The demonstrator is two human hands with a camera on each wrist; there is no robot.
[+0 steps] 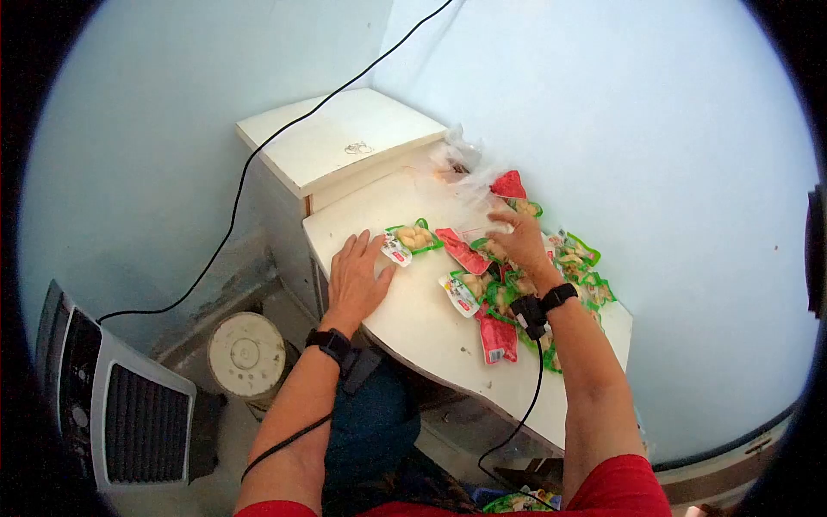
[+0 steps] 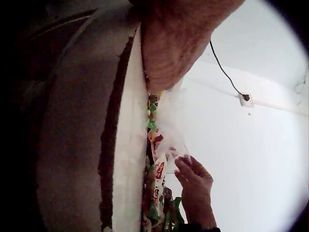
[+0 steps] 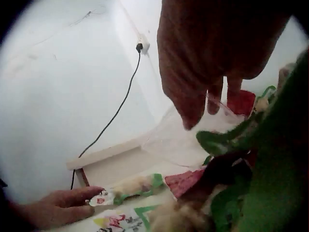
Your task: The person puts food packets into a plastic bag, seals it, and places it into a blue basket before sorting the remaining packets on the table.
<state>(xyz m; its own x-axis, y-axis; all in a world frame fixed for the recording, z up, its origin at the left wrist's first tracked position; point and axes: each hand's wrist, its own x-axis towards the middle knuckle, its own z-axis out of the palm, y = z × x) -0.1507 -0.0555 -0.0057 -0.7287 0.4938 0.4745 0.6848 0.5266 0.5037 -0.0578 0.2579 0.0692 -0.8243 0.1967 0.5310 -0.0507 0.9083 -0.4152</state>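
Observation:
My left hand (image 1: 355,280) lies on the white table top with its fingers straight, the fingertips at the white end of a green-edged packet (image 1: 415,237). In the right wrist view that hand (image 3: 53,209) touches the same packet (image 3: 137,187). Over the packet pile, my right hand (image 1: 524,246) pinches the edge of a clear plastic bag (image 1: 469,194). The bag (image 3: 176,137) hangs thin and crumpled from those fingers in the right wrist view. Red packets (image 1: 498,334) and green-edged packets lie heaped below and beside the right hand.
A raised white cabinet top (image 1: 345,138) stands at the table's back left. A black cable (image 1: 237,202) crosses in front of it. On the floor are a lidded bucket (image 1: 247,353) and a grey appliance (image 1: 142,414). The wall borders the table's right side.

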